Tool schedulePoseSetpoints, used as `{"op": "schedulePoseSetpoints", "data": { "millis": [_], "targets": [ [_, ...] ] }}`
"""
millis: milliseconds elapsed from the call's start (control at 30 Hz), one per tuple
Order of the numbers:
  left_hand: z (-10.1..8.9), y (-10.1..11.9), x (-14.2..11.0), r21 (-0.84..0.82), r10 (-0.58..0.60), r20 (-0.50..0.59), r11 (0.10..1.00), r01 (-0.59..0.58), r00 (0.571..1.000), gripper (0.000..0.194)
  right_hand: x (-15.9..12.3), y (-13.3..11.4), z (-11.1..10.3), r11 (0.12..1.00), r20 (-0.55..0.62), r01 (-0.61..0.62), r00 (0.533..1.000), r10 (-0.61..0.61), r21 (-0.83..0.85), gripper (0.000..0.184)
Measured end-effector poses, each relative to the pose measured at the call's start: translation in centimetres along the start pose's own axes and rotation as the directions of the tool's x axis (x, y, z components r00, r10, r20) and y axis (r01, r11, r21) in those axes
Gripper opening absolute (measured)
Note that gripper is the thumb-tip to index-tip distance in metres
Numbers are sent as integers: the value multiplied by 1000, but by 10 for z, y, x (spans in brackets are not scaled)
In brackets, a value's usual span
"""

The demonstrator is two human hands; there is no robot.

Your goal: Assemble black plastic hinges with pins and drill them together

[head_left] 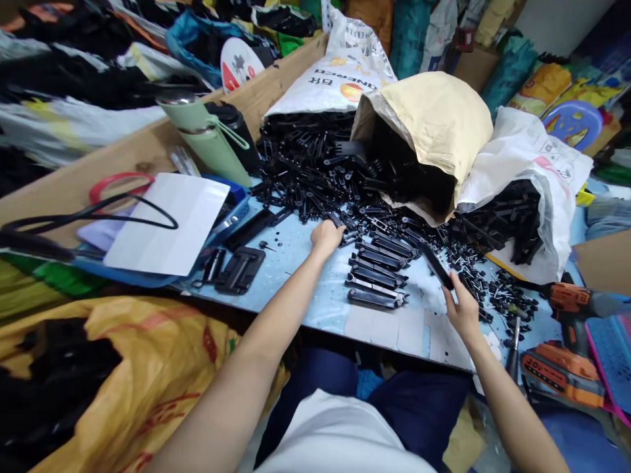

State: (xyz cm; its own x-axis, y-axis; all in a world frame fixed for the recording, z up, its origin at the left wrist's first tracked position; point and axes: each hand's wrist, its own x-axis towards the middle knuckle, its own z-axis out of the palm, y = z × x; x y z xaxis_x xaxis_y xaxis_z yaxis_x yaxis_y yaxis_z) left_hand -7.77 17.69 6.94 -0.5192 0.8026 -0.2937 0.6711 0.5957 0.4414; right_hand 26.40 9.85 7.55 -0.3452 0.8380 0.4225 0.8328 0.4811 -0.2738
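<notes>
My right hand (462,307) grips a long black plastic part (436,265) by its near end, holding it tilted above the table. My left hand (326,238) is at the near edge of a heap of small black plastic parts (315,177), its fingers curled closed; what they hold, if anything, is hidden. Between my hands lies a row of several long black assembled pieces (377,276), side by side on the light blue table (315,295). Small black pieces and screws (473,266) are scattered to the right of the row.
Three open sacks spill black parts at the back: a white sack (340,66), a tan bag (434,118) and another white sack (557,164). An orange cordless drill (566,341) and a hammer (514,341) are at right. A green bottle (207,138) stands left, near a blue tray (148,276).
</notes>
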Motion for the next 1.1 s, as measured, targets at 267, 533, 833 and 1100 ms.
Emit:
{"op": "schedulePoseSetpoints", "data": {
  "millis": [267,533,833,1100],
  "targets": [
    [-10,-31,-39,-15,96,-64,995,-97,993,18,-118,14,-22,989,57,80,996,-73,-128,38],
    [-40,-50,-134,65,777,-39,630,-774,629,13,-66,-25,11,961,206,-241,956,211,137,42],
    [53,-32,-195,113,877,333,328,-938,347,28,-78,-24,-17,797,286,-294,945,160,528,50],
    [71,-42,-169,-239,893,76,449,-861,444,29,-67,-52,5,930,364,-194,929,72,313,38]
  ]
}}
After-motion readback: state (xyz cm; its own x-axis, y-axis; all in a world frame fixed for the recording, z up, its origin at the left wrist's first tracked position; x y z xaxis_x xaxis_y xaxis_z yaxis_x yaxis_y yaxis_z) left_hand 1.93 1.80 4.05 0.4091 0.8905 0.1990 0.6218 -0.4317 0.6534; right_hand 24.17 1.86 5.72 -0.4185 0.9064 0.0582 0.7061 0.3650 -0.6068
